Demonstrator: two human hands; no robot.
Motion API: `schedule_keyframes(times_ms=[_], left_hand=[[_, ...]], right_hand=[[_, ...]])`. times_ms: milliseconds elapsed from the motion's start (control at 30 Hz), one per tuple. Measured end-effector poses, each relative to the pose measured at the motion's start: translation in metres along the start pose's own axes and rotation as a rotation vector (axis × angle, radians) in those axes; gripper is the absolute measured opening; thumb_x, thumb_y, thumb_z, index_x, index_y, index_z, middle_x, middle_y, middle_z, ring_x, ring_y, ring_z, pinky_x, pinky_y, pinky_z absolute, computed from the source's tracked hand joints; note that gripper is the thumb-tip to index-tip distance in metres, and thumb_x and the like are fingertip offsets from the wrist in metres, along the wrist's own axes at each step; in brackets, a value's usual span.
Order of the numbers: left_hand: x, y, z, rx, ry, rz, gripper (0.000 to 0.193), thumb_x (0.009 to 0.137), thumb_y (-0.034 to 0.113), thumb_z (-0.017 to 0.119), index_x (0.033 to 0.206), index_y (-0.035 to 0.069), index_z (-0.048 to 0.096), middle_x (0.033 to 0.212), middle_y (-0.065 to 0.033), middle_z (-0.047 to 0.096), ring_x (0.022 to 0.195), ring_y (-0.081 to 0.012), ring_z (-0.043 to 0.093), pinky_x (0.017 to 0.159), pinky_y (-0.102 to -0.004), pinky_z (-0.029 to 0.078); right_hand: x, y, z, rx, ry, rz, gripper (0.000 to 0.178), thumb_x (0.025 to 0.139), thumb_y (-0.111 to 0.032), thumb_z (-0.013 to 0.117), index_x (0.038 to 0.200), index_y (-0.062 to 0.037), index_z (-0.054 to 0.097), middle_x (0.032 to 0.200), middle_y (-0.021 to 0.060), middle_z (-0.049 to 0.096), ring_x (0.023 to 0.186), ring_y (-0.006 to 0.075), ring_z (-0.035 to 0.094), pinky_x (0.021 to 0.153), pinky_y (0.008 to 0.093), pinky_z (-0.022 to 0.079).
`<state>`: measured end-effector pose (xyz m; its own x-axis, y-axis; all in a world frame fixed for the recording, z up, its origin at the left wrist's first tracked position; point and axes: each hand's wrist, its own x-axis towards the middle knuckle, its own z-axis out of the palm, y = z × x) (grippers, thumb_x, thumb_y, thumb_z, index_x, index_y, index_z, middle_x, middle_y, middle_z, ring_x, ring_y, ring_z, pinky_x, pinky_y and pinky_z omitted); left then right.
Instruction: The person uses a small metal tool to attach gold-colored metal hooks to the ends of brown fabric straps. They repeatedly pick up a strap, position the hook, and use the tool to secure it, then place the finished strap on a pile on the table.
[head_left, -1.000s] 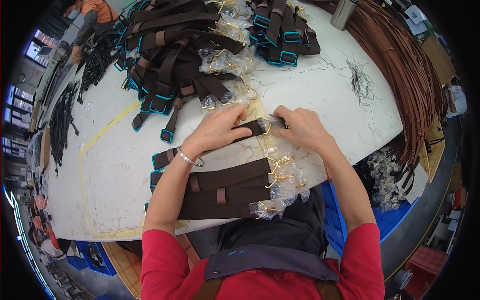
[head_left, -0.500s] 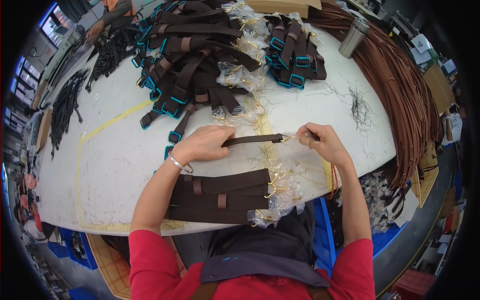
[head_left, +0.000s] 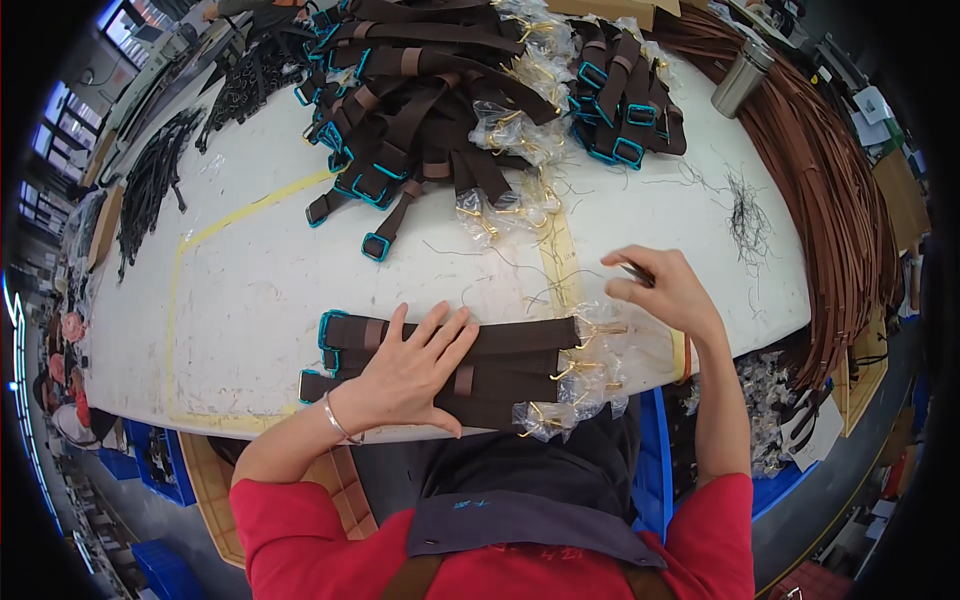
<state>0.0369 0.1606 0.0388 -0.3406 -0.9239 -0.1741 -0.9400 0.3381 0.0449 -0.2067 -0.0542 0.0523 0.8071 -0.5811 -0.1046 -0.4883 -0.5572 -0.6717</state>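
The left hand (head_left: 418,362) lies flat, fingers spread, on a row of dark brown straps (head_left: 520,339) at the lower centre of the frame. Right of centre, the right hand (head_left: 672,290) is curled round a small dark tool (head_left: 637,272), perhaps snips, though too little shows to be sure. Below it, gold hooks (head_left: 598,328) in clear plastic end the straps; teal buckles (head_left: 323,332) sit at their left ends. Across the desk (head_left: 260,310), a strap pile (head_left: 420,100) fills the upper centre, and a steel flask (head_left: 743,80) stands at upper right.
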Motion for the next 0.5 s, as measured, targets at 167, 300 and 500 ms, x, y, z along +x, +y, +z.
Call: schedule_keyframes(times_ms=[167, 300, 500], left_hand=[[0.013, 0.005, 0.019, -0.022, 0.098, -0.047, 0.101, 0.058, 0.073, 0.061, 0.137, 0.015, 0.035, 0.142, -0.0154, 0.031, 0.129, -0.0368, 0.029, 0.097, -0.0624, 0.024], [0.008, -0.001, 0.016, -0.057, 0.046, -0.049, 0.098, 0.059, 0.071, 0.062, 0.138, 0.021, 0.033, 0.143, -0.0123, 0.029, 0.129, -0.0377, 0.028, 0.096, -0.0631, 0.025], [0.014, -0.003, 0.002, -0.036, 0.006, -0.013, 0.107, 0.054, 0.070, 0.065, 0.140, 0.015, 0.030, 0.143, -0.0164, 0.027, 0.130, -0.0380, 0.028, 0.098, -0.0638, 0.023]], right_hand=[[0.051, 0.008, 0.046, -0.395, -0.055, -0.299, 0.032, 0.078, -0.031, 0.064, 0.108, -0.0179, 0.063, 0.076, 0.0112, 0.065, 0.067, 0.0274, 0.063, 0.061, 0.0371, 0.048], [0.040, 0.076, 0.012, -0.342, 0.259, -0.230, 0.028, 0.080, -0.025, 0.061, 0.108, -0.0198, 0.063, 0.072, 0.0101, 0.065, 0.067, 0.0284, 0.063, 0.058, 0.0398, 0.048], [0.051, 0.054, -0.012, -0.560, 0.428, -0.123, 0.025, 0.080, -0.020, 0.060, 0.105, -0.0183, 0.062, 0.069, 0.0092, 0.065, 0.064, 0.0278, 0.063, 0.055, 0.0404, 0.048]])
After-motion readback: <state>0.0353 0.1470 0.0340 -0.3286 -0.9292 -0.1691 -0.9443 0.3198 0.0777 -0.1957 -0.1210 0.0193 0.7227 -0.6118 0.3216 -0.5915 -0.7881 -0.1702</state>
